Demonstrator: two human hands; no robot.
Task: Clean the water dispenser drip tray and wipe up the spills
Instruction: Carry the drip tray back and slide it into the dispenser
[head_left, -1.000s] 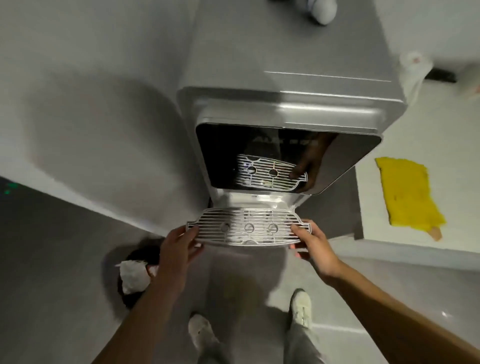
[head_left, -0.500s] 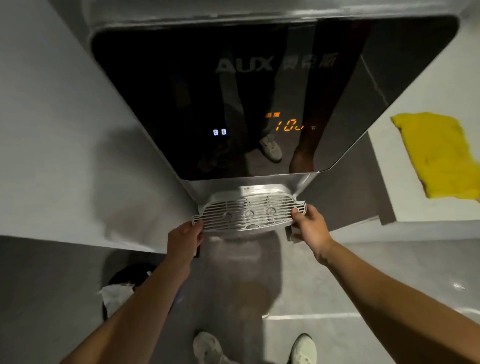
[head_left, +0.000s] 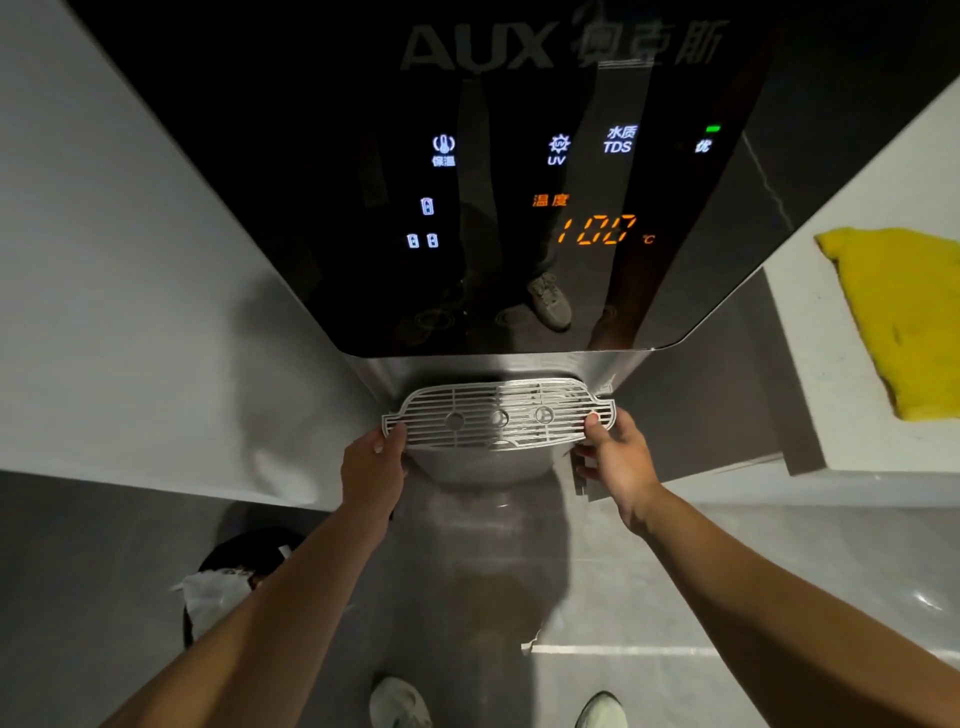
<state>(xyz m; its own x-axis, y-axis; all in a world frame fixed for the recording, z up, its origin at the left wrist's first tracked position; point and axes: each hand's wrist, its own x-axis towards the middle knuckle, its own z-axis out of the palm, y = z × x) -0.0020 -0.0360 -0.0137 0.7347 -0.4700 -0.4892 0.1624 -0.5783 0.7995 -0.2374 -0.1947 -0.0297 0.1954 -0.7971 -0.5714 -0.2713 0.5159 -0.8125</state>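
The silver slotted drip tray grille (head_left: 496, 415) lies flat at the foot of the water dispenser (head_left: 519, 156), over a rounded silver tray base (head_left: 483, 467). My left hand (head_left: 371, 473) pinches the grille's left end. At the right end, my right hand (head_left: 615, 457) holds the other edge, thumb on top. The dispenser's glossy black front panel shows lit icons and an orange 100 °C reading. A yellow cloth (head_left: 904, 317) lies on the white counter (head_left: 831, 426) to the right, away from both hands.
A dark bin (head_left: 234, 577) with a white liner stands on the grey floor at the lower left, beside my left forearm. A grey wall runs along the left. My two shoes (head_left: 400, 701) show at the bottom edge.
The view has come much closer to the dispenser and lower. Both hands have kept their hold on the grille's ends, and it now sits over the tray base.
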